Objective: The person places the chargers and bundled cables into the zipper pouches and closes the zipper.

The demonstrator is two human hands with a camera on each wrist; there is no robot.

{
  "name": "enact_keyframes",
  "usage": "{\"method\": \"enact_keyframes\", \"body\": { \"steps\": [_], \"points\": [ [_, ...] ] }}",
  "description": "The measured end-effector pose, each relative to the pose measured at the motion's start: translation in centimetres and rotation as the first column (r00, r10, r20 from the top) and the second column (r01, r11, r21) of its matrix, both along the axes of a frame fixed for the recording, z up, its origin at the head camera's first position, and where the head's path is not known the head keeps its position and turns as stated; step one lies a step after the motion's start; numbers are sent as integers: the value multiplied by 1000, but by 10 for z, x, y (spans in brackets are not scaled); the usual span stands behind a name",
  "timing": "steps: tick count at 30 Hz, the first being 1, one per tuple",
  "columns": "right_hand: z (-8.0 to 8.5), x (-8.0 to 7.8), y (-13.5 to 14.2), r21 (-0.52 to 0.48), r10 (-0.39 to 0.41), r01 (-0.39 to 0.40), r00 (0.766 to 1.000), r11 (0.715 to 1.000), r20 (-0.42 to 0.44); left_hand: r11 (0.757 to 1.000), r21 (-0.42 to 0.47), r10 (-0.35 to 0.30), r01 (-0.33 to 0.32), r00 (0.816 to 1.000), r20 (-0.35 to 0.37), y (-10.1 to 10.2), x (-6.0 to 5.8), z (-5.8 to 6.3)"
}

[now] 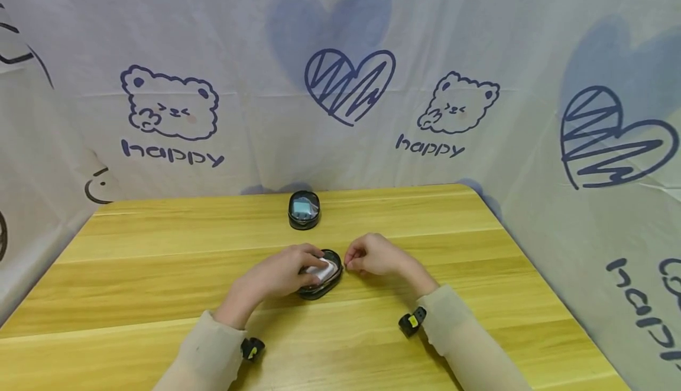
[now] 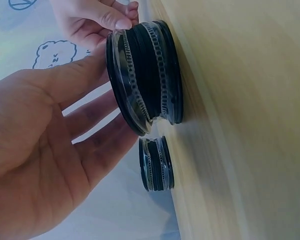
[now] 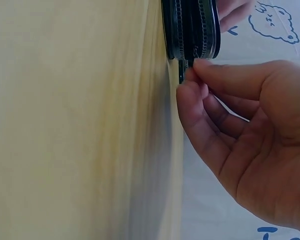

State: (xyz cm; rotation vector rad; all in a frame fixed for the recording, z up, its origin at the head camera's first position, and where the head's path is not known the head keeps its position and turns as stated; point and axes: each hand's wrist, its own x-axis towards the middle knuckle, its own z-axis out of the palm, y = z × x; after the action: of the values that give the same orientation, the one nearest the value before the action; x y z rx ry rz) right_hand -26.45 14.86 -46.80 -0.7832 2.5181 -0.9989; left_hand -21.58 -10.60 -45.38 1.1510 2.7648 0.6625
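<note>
A small oval zip case (image 1: 333,256) with clear faces and black edging lies on the wooden table, something white showing through its top. From the left side, my left hand (image 1: 289,270) grips it, thumb and fingers spread over its upper rim. The left wrist view shows the zip case (image 2: 146,75) standing out from the tabletop, its zipper teeth running round the side. At the case's right end my right hand (image 1: 375,255) pinches the zipper pull between thumb and forefinger; the fingertips (image 3: 202,64) hide most of the pull.
A second, similar case (image 1: 304,209) with a greyish screen-like item inside sits farther back on the table (image 1: 159,284). White cloth (image 1: 255,83) printed with bears and hearts hangs behind and along the sides. Each sleeve has a black wrist device (image 1: 412,322) beside it.
</note>
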Motion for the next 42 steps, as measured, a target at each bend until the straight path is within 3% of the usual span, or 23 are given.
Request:
{"method": "enact_keyframes", "body": {
  "steps": [6, 10, 16, 28, 34, 42],
  "points": [
    [-2, 0, -2, -13, -47, 47, 998, 999, -42, 999, 14, -28, 29, 999, -22, 0, -1, 1],
    [-2, 1, -4, -18, -62, 61, 997, 998, -44, 998, 29, -63, 64, 998, -6, 0, -1, 0],
    [0, 2, -4, -17, -58, 58, 998, 998, -24, 997, 38, -67, 66, 998, 23, 1, -1, -2],
    [0, 0, 0, 24, -4, 4, 1000, 1000, -12, 998, -56, 20, -18, 999, 42, 7, 5, 3],
    [2, 1, 3, 23, 52, -52, 998, 998, 23, 998, -47, 39, -36, 998, 56, 8, 6, 4],
    [-1, 1, 0, 13, 40, -41, 998, 999, 51, 999, -20, 52, -50, 993, 108, 4, 4, 1]
  ]
}}
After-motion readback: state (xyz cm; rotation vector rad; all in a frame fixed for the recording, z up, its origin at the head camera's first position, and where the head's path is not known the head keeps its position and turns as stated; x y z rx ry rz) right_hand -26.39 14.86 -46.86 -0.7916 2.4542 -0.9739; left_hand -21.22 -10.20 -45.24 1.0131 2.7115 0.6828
